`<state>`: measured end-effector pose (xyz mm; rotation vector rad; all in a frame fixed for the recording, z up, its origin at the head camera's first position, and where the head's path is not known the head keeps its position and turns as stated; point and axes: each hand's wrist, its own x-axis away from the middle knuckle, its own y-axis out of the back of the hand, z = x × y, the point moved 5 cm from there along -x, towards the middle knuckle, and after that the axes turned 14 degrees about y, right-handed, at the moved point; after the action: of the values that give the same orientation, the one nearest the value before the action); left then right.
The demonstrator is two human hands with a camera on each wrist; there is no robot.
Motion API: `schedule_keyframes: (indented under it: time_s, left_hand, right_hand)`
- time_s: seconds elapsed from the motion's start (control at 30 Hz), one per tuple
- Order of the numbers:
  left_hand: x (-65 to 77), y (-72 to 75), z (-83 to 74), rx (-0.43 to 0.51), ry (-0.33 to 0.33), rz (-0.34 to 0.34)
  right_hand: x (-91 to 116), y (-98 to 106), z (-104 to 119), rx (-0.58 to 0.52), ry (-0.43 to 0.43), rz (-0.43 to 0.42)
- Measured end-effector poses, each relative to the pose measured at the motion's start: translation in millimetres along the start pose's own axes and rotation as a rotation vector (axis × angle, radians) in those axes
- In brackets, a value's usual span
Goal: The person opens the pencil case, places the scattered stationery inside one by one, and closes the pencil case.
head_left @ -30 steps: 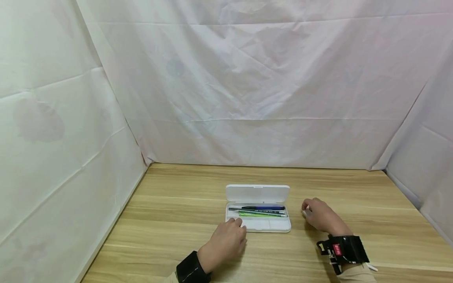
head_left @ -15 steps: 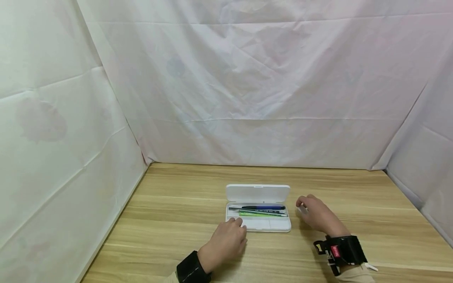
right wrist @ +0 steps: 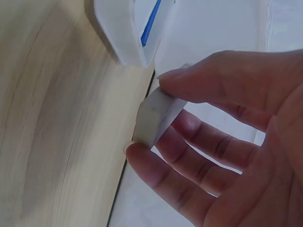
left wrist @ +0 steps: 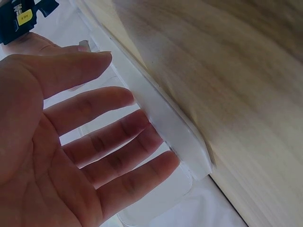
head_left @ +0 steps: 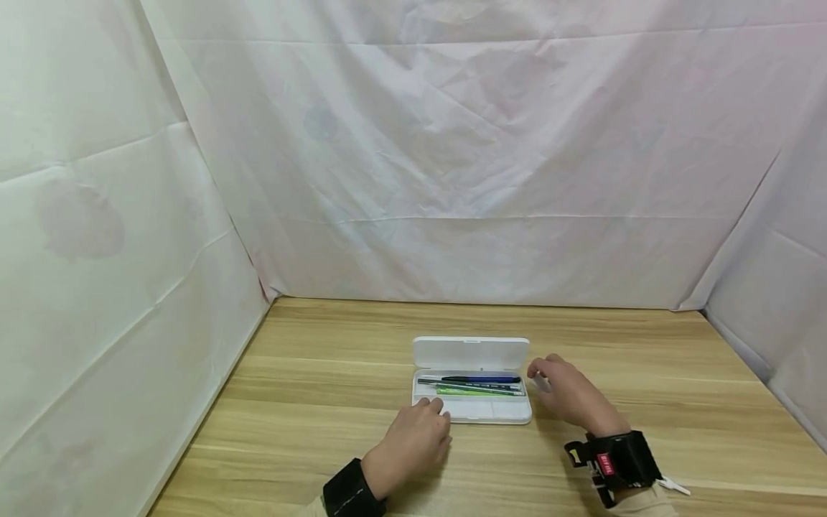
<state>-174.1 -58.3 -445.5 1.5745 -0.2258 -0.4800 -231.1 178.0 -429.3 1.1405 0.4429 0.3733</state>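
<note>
A white pencil case (head_left: 474,411) lies on the table with its lid (head_left: 470,353) raised at the back. In its rear compartment are a dark blue pen (head_left: 481,379), dark pencils (head_left: 465,384) and a light green item (head_left: 461,392). My left hand (head_left: 413,439) rests its loosely bent fingertips against the case's front left edge; the left wrist view shows them spread, gripping nothing. Just off the case's right end, my right hand (head_left: 568,393) pinches a white eraser (right wrist: 155,113) between thumb and fingers, partly covered by the thumb in the right wrist view.
The wooden table (head_left: 323,373) reaches back to a white cloth wall (head_left: 478,179), with more cloth at left and right. A small white object (head_left: 674,486) shows beside the right wrist's black strap (head_left: 629,459).
My right hand has moved left with the eraser, closer to the right end of the pencil case. The left hand and the case have stayed in place.
</note>
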Motion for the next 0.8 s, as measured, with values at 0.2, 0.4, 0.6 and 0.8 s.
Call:
schedule_keyframes:
  time_s: [0.2,0.4,0.6,0.8]
  left_hand:
    - [-0.2,-0.3,-0.2,-0.004,-0.001,0.003]
    - [0.1,0.0,-0.1,-0.01,-0.003,-0.016]
    - [0.5,1.1,0.6,-0.007,0.0,-0.023]
    - [1.1,1.5,0.8,-0.006,0.001,-0.016]
  right_hand:
    - [-2.5,-2.2,9.0,-0.011,0.055,-0.018]
    - [-5.5,-4.4,16.3,0.012,0.095,-0.033]
    - [-8.7,-8.4,22.0,0.006,0.096,-0.007]
    - [-10.7,-11.5,26.7,0.005,0.102,0.017]
